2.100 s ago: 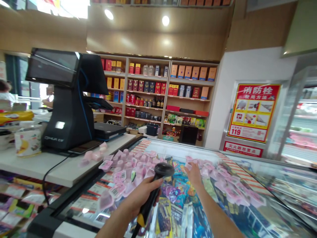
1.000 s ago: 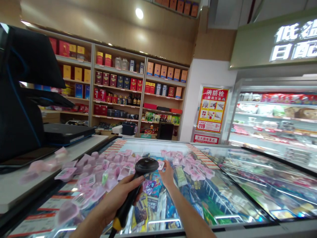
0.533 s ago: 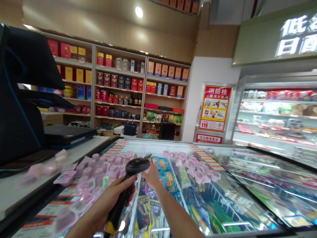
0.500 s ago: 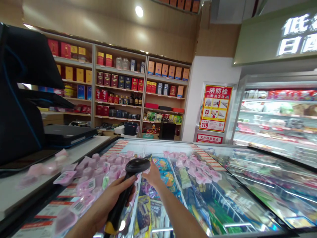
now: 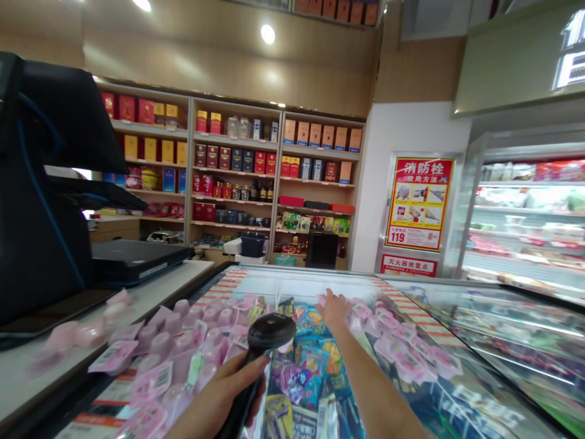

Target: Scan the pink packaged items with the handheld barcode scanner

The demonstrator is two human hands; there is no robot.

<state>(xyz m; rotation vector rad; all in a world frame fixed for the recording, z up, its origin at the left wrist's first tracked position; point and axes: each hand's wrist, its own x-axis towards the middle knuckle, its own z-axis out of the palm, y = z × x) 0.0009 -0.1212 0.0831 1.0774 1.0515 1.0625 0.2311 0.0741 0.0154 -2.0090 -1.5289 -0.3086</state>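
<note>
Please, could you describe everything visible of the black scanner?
The scanner is black, plastic-looking, with a wide, rounded, slightly shiny head and a slimmer handle. The left hand is wrapped around the handle, which leans up and rightward to the head. It is held over the display case, pink cups to its left. The picture's bottom edge cuts off the handle's end.

Left forearm (image 5: 196, 414), yours: bare, rising from the lower edge, slanted up toward your right. Left hand (image 5: 238, 385), yours: closed in a firm wrap, thumb (image 5: 256, 366) laid along the top, other fingers curled under. Right forearm (image 5: 379, 390), yours: bare, reaching forward, slanted up toward your left. Right hand (image 5: 334, 311), yours: farther forward than its pair and well apart from it, back uppermost, fingers bent, thumb standing off to your left; grip unclear.
</note>
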